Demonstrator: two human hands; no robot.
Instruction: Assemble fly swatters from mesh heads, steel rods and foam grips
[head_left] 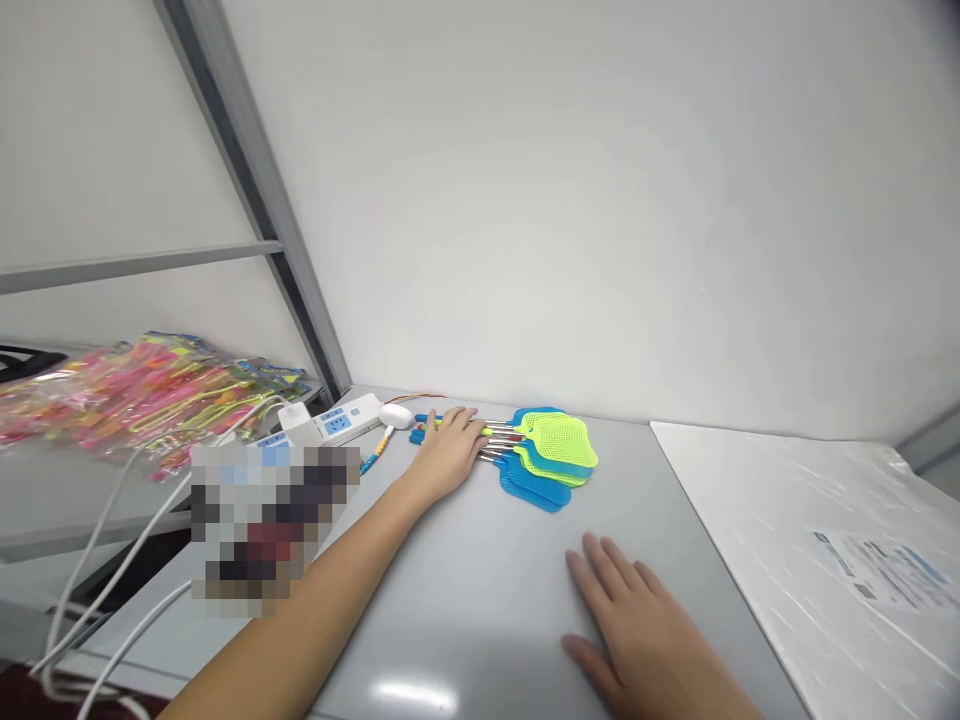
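Near the wall, a bundle of fly swatters (559,440) lies on the grey table, their blue and yellow-green mesh heads overlapping and fanned toward the right. My left hand (448,450) is over their metal shafts and coloured handles, with its fingers curled across the bundle; the undersides of the fingers are hidden. Closer to me, my right hand (630,625) is held low over the table, palm down, fingers stretched out and thumb apart. It holds nothing and is apart from the swatters.
White power strips (349,418) with a white plug and cables (142,530) lie at the left, beside a pixelated patch. Further left, a shelf holds several colourful plastic-wrapped packets (172,390). A white plastic-wrapped sheet or package (810,520) with a label covers the right side.
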